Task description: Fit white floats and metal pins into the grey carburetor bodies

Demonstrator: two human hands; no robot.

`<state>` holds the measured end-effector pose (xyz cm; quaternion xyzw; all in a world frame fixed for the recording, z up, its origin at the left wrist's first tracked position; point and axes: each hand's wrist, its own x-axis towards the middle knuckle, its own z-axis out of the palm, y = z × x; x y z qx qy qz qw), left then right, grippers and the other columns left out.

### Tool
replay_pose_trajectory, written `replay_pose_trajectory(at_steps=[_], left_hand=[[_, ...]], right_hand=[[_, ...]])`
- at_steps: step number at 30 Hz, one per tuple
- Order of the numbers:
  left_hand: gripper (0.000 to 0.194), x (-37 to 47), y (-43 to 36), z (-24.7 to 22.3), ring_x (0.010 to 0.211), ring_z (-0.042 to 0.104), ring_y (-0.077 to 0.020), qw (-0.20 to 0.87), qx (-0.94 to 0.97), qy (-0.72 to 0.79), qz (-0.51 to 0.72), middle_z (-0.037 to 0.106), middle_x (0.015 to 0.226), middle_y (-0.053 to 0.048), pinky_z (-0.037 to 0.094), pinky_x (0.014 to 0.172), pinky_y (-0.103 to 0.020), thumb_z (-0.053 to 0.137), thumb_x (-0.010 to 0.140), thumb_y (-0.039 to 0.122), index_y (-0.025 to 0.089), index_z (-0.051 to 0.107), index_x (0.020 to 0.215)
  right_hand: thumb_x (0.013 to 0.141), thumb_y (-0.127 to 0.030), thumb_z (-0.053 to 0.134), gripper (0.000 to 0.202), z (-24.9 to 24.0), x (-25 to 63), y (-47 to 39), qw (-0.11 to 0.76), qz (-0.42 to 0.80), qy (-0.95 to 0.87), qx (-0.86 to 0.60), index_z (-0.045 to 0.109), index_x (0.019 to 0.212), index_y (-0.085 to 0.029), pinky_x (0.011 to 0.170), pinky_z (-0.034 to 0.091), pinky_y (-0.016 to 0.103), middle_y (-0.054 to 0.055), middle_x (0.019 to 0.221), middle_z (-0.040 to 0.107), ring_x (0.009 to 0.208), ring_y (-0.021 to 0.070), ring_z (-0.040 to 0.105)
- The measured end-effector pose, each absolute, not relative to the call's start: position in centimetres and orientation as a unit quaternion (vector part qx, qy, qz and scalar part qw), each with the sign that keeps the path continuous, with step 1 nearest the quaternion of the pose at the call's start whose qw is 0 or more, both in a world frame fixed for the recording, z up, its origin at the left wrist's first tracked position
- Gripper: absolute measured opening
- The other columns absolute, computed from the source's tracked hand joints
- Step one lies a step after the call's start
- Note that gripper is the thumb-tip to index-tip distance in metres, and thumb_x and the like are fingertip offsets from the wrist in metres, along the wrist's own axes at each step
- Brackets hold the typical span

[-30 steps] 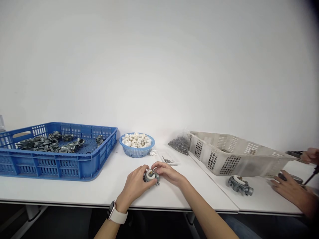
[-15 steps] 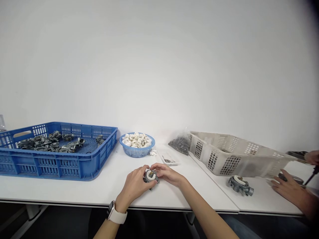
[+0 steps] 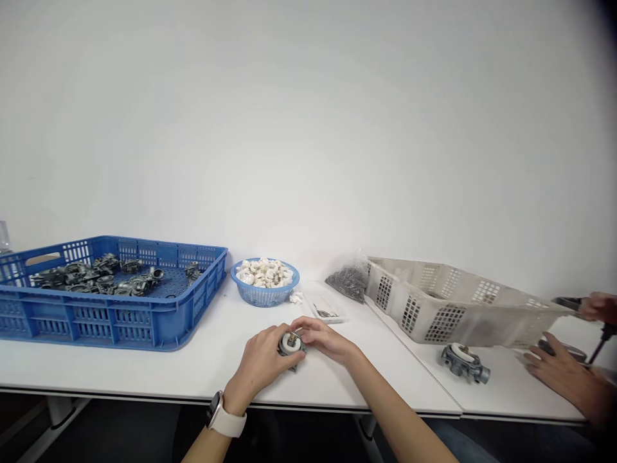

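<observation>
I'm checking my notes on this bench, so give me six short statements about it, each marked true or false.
1. The left hand holds a part. True.
2. The watch strap is black. False: the watch strap is white.
3. White pieces are heaped in the basket. True.
4. The blue crate stands to the right of the basket. False: the blue crate stands to its left.
5. A second part sits inside the pale crate. False: the second part is on the table, outside the crate.
6. The bag is next to the pale crate. True.
</observation>
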<state>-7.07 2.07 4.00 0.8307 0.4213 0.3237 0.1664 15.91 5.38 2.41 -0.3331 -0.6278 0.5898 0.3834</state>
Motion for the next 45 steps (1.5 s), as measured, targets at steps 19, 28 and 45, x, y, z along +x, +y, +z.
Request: replay_pose_trajectory(at_steps=[19, 28, 45], left_hand=[[0.029, -7.13, 2.09, 3.99, 0.083, 0.064, -0.0214, 0.183, 0.830, 0.417, 0.322, 0.071, 0.092, 0.002, 0.035, 0.066, -0.028, 0.070, 0.084, 0.045, 0.029, 0.062, 0.106], [0.033, -7.14, 2.21, 3.91, 0.091, 0.067, -0.0242, 0.181, 0.835, 0.412, 0.317, 0.073, 0.101, -0.001, 0.040, 0.072, -0.029, 0.069, 0.086, 0.047, 0.032, 0.067, 0.115], [0.029, -7.09, 1.97, 4.13, 0.089, 0.067, -0.0237, 0.191, 0.831, 0.419, 0.313, 0.072, 0.097, 0.000, 0.039, 0.070, -0.029, 0.068, 0.085, 0.045, 0.029, 0.063, 0.109]], right_hand=[[0.077, -0.026, 0.081, 0.029, 2.62, 15.48, 5.12, 0.396, 0.575, -0.620, -0.357, 0.076, 0.105, -0.021, 0.079, 0.045, 0.030, 0.004, 0.101, 0.069, 0.089, 0.0185, 0.061], [0.077, -0.023, 0.078, 0.031, 2.13, 15.79, 5.55, 0.390, 0.584, -0.623, -0.345, 0.076, 0.108, -0.020, 0.082, 0.045, 0.032, 0.004, 0.096, 0.071, 0.086, 0.0186, 0.061], [0.076, -0.027, 0.080, 0.030, 2.14, 15.77, 5.55, 0.389, 0.578, -0.621, -0.360, 0.076, 0.105, -0.021, 0.077, 0.043, 0.030, 0.002, 0.090, 0.068, 0.083, 0.0173, 0.059]])
